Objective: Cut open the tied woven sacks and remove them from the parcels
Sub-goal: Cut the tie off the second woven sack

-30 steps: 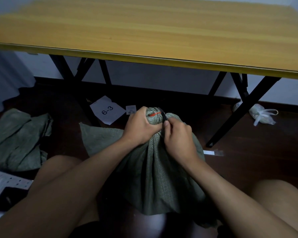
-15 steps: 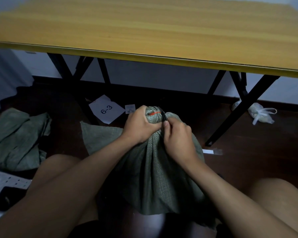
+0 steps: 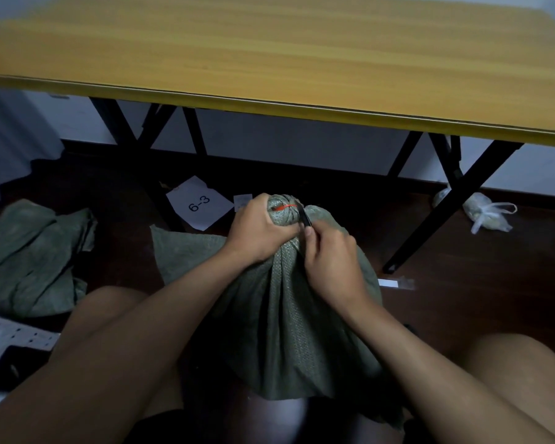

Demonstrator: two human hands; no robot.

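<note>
The coarse green woven sack [image 3: 289, 318] bulges between the person's knees on the floor. The left hand [image 3: 260, 229] grips its bunched neck below a thin red tie [image 3: 284, 206]; the right hand [image 3: 330, 261] pinches a slim dark blade [image 3: 305, 218] there.

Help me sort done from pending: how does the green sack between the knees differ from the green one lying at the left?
The sack between the knees stands bulging, its neck tied with a red tie; the left sack lies flat and crumpled. Both hands grip the first; nothing touches the other. Both are green woven cloth.

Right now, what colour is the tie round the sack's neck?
Red-orange tie on the green woven sack; head view.
</note>
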